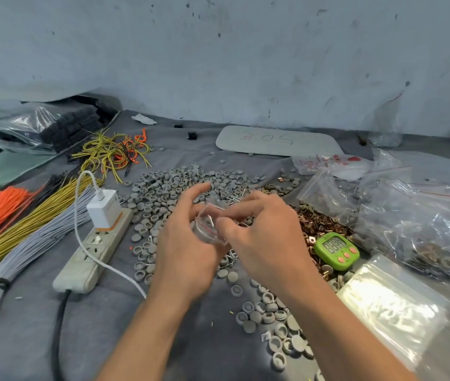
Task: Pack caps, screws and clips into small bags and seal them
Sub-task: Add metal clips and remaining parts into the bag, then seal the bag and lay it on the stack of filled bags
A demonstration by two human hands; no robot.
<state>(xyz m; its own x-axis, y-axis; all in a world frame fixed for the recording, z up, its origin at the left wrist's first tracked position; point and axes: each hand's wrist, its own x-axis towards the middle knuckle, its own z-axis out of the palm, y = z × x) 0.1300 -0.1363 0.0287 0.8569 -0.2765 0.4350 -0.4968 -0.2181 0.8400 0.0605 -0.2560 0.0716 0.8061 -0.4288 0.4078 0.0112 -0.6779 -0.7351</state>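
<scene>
Grey cloth [108,325], hands [188,251] [267,243] pinch bag [210,226], tilted

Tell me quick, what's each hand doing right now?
Left hand: holds the small clear bag from its side.
Right hand: pinches the same bag between thumb and forefinger.

small bag [209,226] blurred, contents unclear, grey wire bundle [45,235] cut off left
</scene>
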